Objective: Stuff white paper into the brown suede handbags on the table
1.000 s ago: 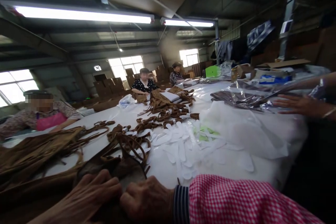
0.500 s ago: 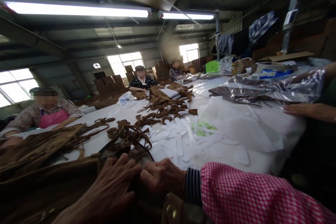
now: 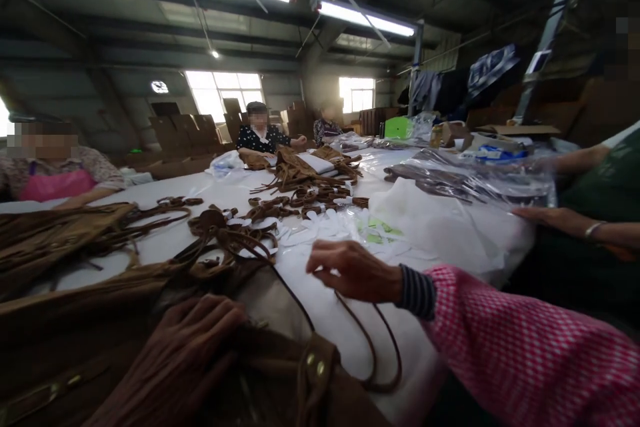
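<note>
A brown bag (image 3: 280, 353) with brass-coloured studs lies in front of me, its greyish lining showing at the mouth. At its upper edge, my left hand (image 3: 195, 340) has its fingers curled over the fabric, gripping it. My right hand (image 3: 353, 270) is raised above the white table, fingers loosely bent, a gap between thumb and forefinger and nothing visible in them. Below that hand runs a thin brown strap loop (image 3: 393, 383), partly behind the wrist. Beyond the bag is a tangle of brown straps (image 3: 235, 233). White paper-like pieces (image 3: 320, 223) lie past my right hand.
More brown bags are at the left (image 3: 65, 233) and in the middle distance (image 3: 295, 167). A co-worker's hands at the right touch a clear plastic-wrapped bundle (image 3: 460, 177). Other people sit along the far side. A crumpled white sheet (image 3: 430, 227) spreads over the white table (image 3: 415, 340).
My right hand has left the bag's edge and moved up and right, uncovering the strap loop. My left hand stays on the bag, slightly lower. The view has shifted right.
</note>
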The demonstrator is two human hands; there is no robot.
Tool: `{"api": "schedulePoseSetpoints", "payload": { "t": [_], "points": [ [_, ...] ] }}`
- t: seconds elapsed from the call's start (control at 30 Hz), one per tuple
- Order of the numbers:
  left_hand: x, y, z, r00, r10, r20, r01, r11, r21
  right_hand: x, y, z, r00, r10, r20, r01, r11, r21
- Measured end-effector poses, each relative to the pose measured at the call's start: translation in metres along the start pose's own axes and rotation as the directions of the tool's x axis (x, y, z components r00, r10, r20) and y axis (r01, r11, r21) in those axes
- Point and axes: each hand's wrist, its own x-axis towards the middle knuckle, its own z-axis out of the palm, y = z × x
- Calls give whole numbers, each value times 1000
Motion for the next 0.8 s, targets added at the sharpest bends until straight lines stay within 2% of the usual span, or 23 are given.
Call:
{"api": "schedulePoseSetpoints", "payload": {
  "t": [0.07,0.13,0.2,0.3,0.37,0.5,0.67,0.73,0.8],
  "points": [
    [5,5,-7,1000,-13,28,14,999,-45,-22,13,-33,983,180,-35,-179,984,20],
    [7,7,-13,998,-18,65,24,996,-89,-47,22,-55,930,369,6,-369,929,16],
    [9,10,-16,992,-47,115,62,990,-128,-73,27,-60,853,511,100,-510,859,-38],
    [11,14,-16,979,-97,180,124,982,-145,-100,26,-43,758,636,142,-606,768,-208],
    [12,16,-16,975,-121,187,149,978,-143,-108,25,-27,732,674,95,-620,718,-317],
    [9,17,-14,980,-124,155,143,982,-121,-107,31,-11,743,664,80,-591,708,-388],
    [9,11,-8,994,-54,98,60,996,-60,-108,31,-23,733,676,75,-630,716,-301],
    [11,10,-6,996,-45,81,49,997,-53,-113,24,-31,729,679,81,-654,727,-210],
    [10,13,-8,996,-54,71,58,997,-58,-122,13,-39,716,684,142,-679,729,-88]
  ]
}}
